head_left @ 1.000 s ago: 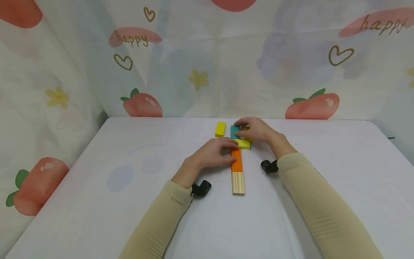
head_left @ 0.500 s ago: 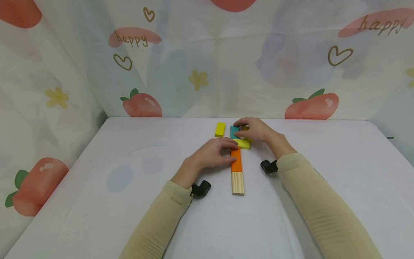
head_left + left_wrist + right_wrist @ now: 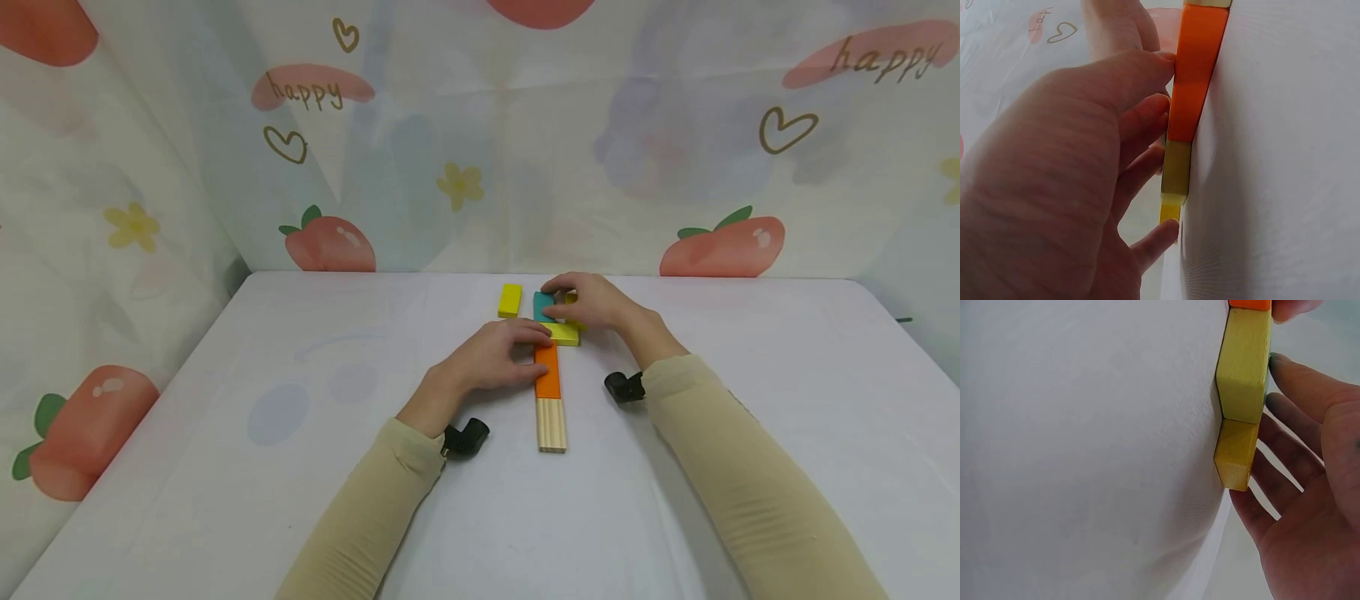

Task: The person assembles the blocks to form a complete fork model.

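Observation:
In the head view my left hand (image 3: 497, 354) reaches over the row of blocks, its thumb touching the orange block (image 3: 548, 377) and its fingertips over the crosswise yellow block (image 3: 564, 334). My right hand (image 3: 594, 300) rests its thumb and index finger on the teal block (image 3: 543, 304) behind it. A second yellow block (image 3: 572, 297) lies partly hidden under that hand. The right wrist view shows the fingers fairly straight along the tops of the yellow block (image 3: 1244, 359) and the darker yellow block (image 3: 1237, 445). Left fingers extend beside the orange block (image 3: 1199, 72) in the left wrist view.
A striped natural wood block (image 3: 552, 425) continues the row toward me from the orange one. Another yellow block (image 3: 510, 300) lies apart, left of the teal block. All are on a white-covered table (image 3: 360, 475), with a printed cloth (image 3: 540, 167) hanging behind its far edge.

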Demonstrator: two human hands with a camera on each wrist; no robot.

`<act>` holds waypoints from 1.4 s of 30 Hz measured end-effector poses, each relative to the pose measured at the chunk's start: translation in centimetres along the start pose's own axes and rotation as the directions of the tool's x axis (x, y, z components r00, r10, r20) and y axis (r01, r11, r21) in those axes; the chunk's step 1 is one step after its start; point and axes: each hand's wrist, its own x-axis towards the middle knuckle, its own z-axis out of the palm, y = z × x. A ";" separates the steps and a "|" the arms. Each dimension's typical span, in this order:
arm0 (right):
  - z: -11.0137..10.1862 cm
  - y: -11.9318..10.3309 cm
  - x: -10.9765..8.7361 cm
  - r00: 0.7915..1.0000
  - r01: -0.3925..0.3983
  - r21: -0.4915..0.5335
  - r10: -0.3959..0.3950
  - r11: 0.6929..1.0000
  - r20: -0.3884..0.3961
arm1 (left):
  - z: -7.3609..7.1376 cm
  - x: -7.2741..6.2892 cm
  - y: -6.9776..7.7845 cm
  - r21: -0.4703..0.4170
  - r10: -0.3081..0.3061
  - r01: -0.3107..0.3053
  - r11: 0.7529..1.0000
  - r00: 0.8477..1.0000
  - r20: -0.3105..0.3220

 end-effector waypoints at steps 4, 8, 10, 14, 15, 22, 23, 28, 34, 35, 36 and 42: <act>-0.1 -0.1 -0.2 1.000 0.020 0.000 -0.020 1.000 -0.008 | 0.0 0.0 0.1 0.020 0.007 -0.007 1.000 1.000 -0.006; -0.4 -0.1 -0.4 0.999 0.035 0.000 -0.035 0.999 -0.015 | 0.1 0.0 0.0 0.032 0.013 -0.013 0.999 1.000 -0.014; -0.6 -0.1 -0.5 0.999 0.033 0.005 -0.033 0.999 -0.016 | 0.1 0.0 0.0 0.026 0.021 -0.020 0.999 0.999 -0.026; -0.8 0.0 -0.7 0.999 0.026 0.016 -0.026 1.000 -0.032 | 0.1 -0.1 -0.1 0.004 0.042 -0.042 0.999 0.997 -0.061; -0.8 0.0 -0.8 0.999 0.025 0.017 -0.025 1.000 -0.037 | 0.1 -0.1 -0.1 0.000 0.049 -0.049 0.999 0.996 -0.071; -1.2 0.0 -1.4 0.996 0.045 0.011 -0.045 0.999 -0.079 | 0.0 -0.1 -0.3 0.006 0.062 -0.061 0.998 0.993 -0.099; -1.2 0.1 -1.5 0.995 0.053 0.007 -0.053 0.999 -0.085 | 0.0 -0.1 -0.2 0.004 0.059 -0.058 0.998 0.993 -0.102; -1.4 0.2 -2.0 0.990 0.082 0.002 -0.081 0.997 -0.115 | -0.4 -0.1 0.0 -0.024 0.042 -0.045 0.999 0.992 -0.119; -1.6 0.1 -2.7 0.986 0.096 -0.005 -0.096 0.995 -0.135 | -1.0 -0.2 0.1 -0.059 0.010 -0.020 0.998 0.988 -0.154; -1.7 0.1 -2.8 0.985 0.100 -0.007 -0.100 0.995 -0.138 | -1.1 -0.3 0.1 -0.064 0.008 -0.018 0.998 0.987 -0.161; -1.7 0.1 -2.9 0.985 0.104 -0.008 -0.104 0.995 -0.141 | -1.2 -0.3 0.0 -0.066 0.005 -0.017 0.998 0.986 -0.169; -1.8 0.0 -3.5 0.981 0.128 -0.015 -0.129 0.992 -0.144 | -1.8 -0.5 -0.1 -0.055 0.002 -0.013 0.998 0.981 -0.196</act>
